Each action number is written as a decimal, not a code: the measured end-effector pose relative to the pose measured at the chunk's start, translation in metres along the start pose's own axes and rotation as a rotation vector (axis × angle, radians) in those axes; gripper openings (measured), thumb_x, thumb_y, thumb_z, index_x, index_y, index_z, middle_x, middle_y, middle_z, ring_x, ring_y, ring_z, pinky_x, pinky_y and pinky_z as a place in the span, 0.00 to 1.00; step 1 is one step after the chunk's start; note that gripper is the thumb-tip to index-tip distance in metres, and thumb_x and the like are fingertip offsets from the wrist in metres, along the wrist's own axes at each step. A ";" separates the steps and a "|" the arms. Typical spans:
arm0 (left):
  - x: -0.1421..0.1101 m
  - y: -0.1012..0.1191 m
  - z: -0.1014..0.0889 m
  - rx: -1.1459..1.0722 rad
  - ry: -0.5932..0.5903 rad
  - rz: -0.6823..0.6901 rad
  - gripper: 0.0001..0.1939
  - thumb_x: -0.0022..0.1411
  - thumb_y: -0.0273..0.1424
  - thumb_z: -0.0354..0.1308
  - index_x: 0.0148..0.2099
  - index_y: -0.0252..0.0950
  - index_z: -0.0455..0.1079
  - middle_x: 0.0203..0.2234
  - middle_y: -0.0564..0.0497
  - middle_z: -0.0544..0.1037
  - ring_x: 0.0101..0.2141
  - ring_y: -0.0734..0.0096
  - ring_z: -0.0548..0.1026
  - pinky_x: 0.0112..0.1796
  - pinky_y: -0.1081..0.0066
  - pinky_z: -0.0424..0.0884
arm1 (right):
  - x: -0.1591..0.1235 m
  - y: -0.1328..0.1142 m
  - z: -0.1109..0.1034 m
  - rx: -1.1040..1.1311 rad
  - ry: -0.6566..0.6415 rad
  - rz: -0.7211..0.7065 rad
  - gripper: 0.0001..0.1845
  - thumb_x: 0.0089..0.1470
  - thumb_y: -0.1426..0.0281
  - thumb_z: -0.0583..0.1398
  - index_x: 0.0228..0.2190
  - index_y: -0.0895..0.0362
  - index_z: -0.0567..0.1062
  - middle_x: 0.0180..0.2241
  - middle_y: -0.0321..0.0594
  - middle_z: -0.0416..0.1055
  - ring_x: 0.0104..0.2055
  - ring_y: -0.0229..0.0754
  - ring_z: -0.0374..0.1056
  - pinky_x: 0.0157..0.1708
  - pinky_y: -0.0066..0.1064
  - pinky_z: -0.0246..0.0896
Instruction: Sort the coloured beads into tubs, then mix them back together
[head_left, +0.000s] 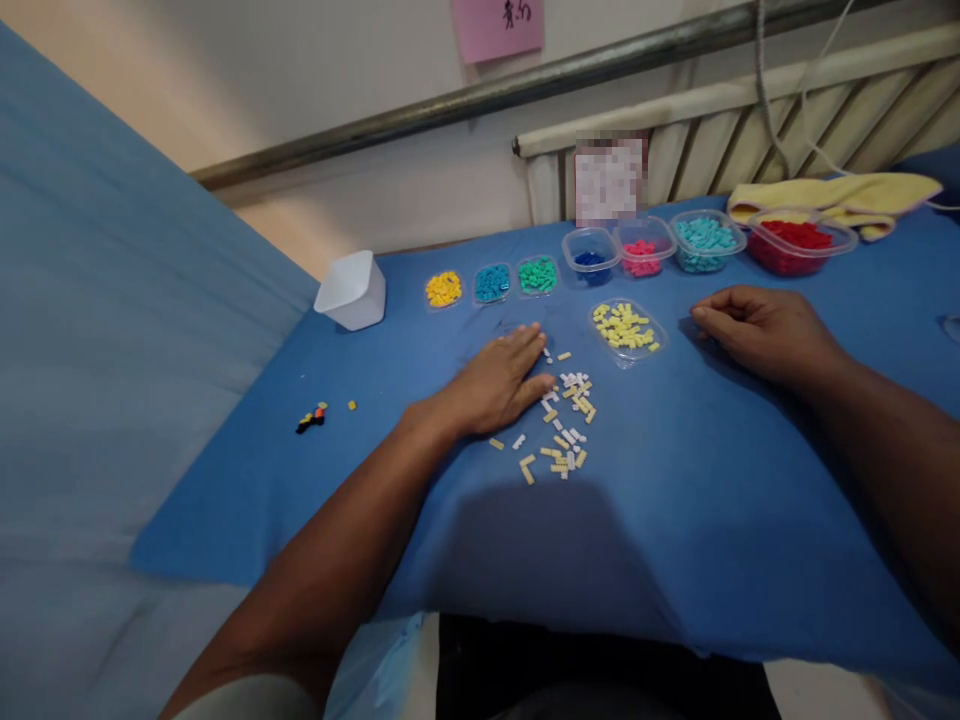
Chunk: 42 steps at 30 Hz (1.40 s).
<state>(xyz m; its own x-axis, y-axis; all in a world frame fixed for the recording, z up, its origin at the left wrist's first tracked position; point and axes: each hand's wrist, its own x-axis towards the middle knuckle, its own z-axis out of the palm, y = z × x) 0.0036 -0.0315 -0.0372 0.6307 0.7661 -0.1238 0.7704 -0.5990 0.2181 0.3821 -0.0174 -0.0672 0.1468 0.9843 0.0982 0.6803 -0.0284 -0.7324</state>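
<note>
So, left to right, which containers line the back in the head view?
White plastic tub, clear tray of golden bricks, tray of blue bricks, tray of green bricks, clear tub of navy bricks, tub of pink, tub of turquoise, tub of red.

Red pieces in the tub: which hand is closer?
Right: the right hand is just in front of the red pieces; the left hand is farther away, to their left.

You've got small, studded, rectangular white plastic bricks [570, 436] and cream plastic bricks [550, 416] mixed in a loose, uneven scatter on the blue cloth [637, 520], right by your left hand [501, 382]. Orientations vary, none lined up. Pale yellow plastic bricks [624, 327] sit jumbled in a shallow clear plastic tray [662, 335], between your left and right hand [757, 325].
</note>
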 end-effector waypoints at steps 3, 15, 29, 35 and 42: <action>-0.002 0.022 0.009 0.006 -0.034 0.024 0.45 0.83 0.57 0.41 0.85 0.29 0.49 0.83 0.32 0.44 0.83 0.47 0.42 0.79 0.45 0.45 | 0.000 0.003 0.000 -0.014 -0.002 -0.006 0.15 0.59 0.56 0.66 0.38 0.55 0.85 0.32 0.44 0.84 0.34 0.48 0.75 0.41 0.39 0.70; -0.014 0.064 0.020 -0.068 -0.107 0.142 0.50 0.81 0.63 0.43 0.86 0.31 0.45 0.84 0.36 0.43 0.83 0.50 0.40 0.80 0.48 0.41 | -0.001 0.001 0.000 -0.027 0.002 0.027 0.15 0.57 0.57 0.66 0.38 0.55 0.85 0.31 0.43 0.84 0.34 0.48 0.74 0.41 0.39 0.69; -0.043 0.106 0.044 0.100 0.085 0.301 0.51 0.78 0.62 0.51 0.82 0.26 0.57 0.82 0.28 0.49 0.81 0.41 0.50 0.79 0.48 0.49 | -0.002 -0.002 -0.001 -0.028 0.012 0.034 0.17 0.54 0.54 0.66 0.36 0.53 0.85 0.31 0.44 0.84 0.34 0.51 0.76 0.40 0.42 0.69; -0.042 0.095 0.017 0.109 0.104 0.334 0.32 0.84 0.48 0.52 0.76 0.30 0.68 0.74 0.35 0.71 0.74 0.48 0.69 0.76 0.48 0.59 | -0.001 0.002 -0.001 -0.047 -0.003 0.030 0.19 0.55 0.54 0.66 0.38 0.54 0.86 0.32 0.44 0.84 0.34 0.49 0.75 0.40 0.41 0.68; -0.033 0.027 -0.016 -0.020 0.134 0.094 0.17 0.79 0.28 0.53 0.63 0.38 0.76 0.61 0.40 0.82 0.63 0.51 0.79 0.64 0.50 0.74 | -0.002 -0.003 -0.002 -0.022 -0.015 0.049 0.16 0.57 0.56 0.66 0.38 0.55 0.85 0.32 0.43 0.84 0.33 0.47 0.74 0.39 0.39 0.68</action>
<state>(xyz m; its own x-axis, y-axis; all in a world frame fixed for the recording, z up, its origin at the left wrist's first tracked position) 0.0021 -0.0695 -0.0114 0.6810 0.7318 0.0281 0.7057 -0.6659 0.2420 0.3808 -0.0199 -0.0640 0.1697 0.9841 0.0519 0.6882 -0.0807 -0.7210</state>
